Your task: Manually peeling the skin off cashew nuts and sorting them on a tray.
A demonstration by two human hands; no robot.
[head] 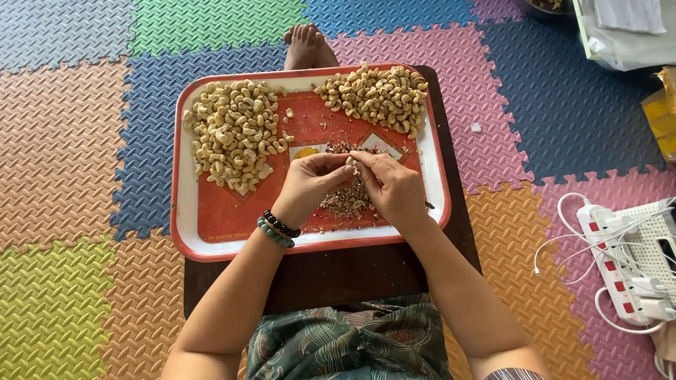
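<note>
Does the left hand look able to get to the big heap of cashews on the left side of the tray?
Probably yes. The left hand sits mid-tray, close beside that heap of cashews, with only bare tray between them. It is pinching a nut with the right hand.

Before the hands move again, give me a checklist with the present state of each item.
1. Both hands meet over the tray: ok. Left hand and right hand pinch together at one cashew.
2. Whether that nut is fully peeled: cannot tell, the fingers cover it.
3. Peelings gathered: ok. The skin scraps lie in one heap under the hands.
4. Piles kept apart: ok. The left cashew pile and the right cashew pile do not touch.
5. Tray seated on the dark board: ok, though its left edge overhangs.
</note>
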